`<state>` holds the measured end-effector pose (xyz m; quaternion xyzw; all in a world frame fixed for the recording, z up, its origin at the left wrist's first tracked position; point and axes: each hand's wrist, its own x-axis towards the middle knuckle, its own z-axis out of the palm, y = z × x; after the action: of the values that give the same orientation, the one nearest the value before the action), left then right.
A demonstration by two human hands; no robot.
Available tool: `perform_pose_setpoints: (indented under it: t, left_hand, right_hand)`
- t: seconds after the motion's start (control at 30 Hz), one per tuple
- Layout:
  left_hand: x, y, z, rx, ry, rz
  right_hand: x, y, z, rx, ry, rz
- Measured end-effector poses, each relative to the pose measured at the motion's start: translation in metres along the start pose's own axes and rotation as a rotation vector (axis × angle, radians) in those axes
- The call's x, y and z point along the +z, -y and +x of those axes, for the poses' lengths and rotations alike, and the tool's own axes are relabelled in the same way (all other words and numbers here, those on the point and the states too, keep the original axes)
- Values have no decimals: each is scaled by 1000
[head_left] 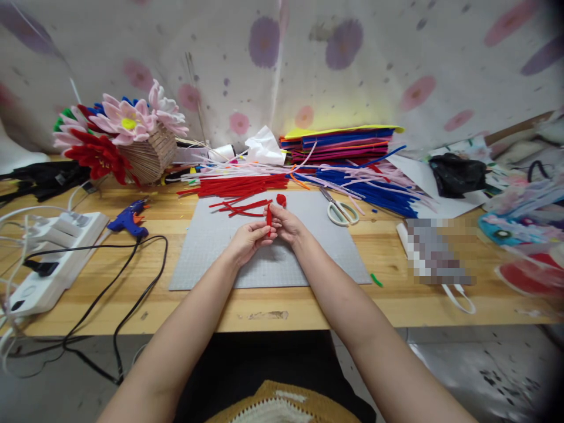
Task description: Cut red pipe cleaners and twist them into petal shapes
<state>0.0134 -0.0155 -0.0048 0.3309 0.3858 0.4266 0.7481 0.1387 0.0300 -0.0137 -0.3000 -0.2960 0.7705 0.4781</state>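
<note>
Both hands meet over a grey cutting mat (211, 258) on the wooden table. My left hand (250, 239) and my right hand (287, 225) pinch the same red pipe cleaner (269, 215), held upright between the fingertips, its top bent into a small red loop (281, 200). Just beyond the hands lie several cut red pipe cleaner pieces (244, 207) on the mat's far edge, and a thicker bundle of red ones (238, 185) behind them.
Scissors (340, 210) lie right of the hands. Blue and pink pipe cleaners (374, 187) spread at right, stacked felt sheets (339, 144) behind. A blue glue gun (128, 220), its black cord and a white power strip (53, 258) sit left. A basket of pipe-cleaner flowers (127, 138) stands back left.
</note>
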Motion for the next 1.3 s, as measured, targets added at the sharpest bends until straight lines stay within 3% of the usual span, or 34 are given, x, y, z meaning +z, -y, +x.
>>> perform_pose_setpoints:
  t: [0.2,0.4,0.5,0.6,0.7,0.8,0.9,1.0,1.17,1.3]
  left_hand:
    - [1,3,0,15,12,57]
    - [5,3,3,4,-9,91]
    - [-4,-5,6,77,-61,200]
    - [-21,-21,9,237,-219,485]
    - [-36,-36,13,430,-446,1070]
    - [-44,-44,20,470,-529,1586]
    - [-46,-48,28,430,-487,1859]
    - [-45,-54,32,457,-465,1955]
    - [-35,-64,25,737,-523,2004]
    - [-19,-61,17,885,-358,2055]
  right_hand:
    - [-1,6,-3,40,-4,42]
    - [0,12,-4,-66,-55,34]
    - [0,15,-6,-105,-86,-67]
    - [-2,16,-7,-141,-192,-331]
    - [-8,14,-7,-104,-321,-606]
    - [-16,8,-4,-100,-394,-796]
    - [-23,5,0,-246,-398,-948]
    - [-27,7,1,-399,-435,-1066]
    - [-7,8,-9,-723,-488,-1329]
    - [12,5,-18,-795,-361,-1628]
